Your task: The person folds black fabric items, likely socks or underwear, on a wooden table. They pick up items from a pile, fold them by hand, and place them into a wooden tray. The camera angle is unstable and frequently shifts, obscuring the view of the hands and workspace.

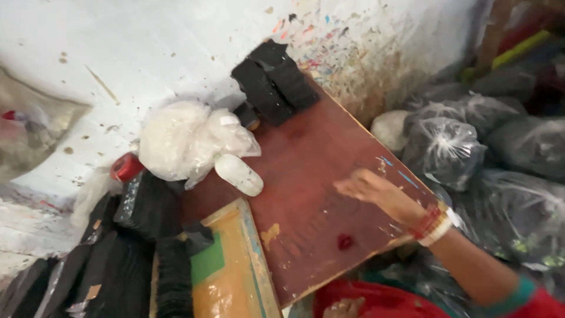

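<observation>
The reddish-brown wooden board (312, 176) is lying flat and slightly skewed in the middle of the view, one corner reaching toward the paint-spattered white wall (176, 47), and the right hand (376, 191) is resting on its right part, palm down, fingers stretched open and holding nothing. The board is looking stiff and fairly heavy, with a worn, chipped near edge, so it would probably be best gripped by two opposite edges rather than by a corner; its face is looking smooth enough to let small things slide. A small dark red spot (345, 241) is sitting on the wood just below the hand. The left hand (344, 307) is showing only partly at the bottom edge, near red cloth (388, 300), and whether it is open or closed cannot be told. At the far corner a stack of black rectangular blocks (273, 79) is lying on the board. To the left, a clear plastic bag of white material (188, 138) is slumping against the board's edge, soft and light by the look of it, with a red spool (125, 167) beside it. A yellow-and-green panel (232, 265) is overlapping the near left corner, and dark plastic bags (447, 147) are piling up on the right.
</observation>
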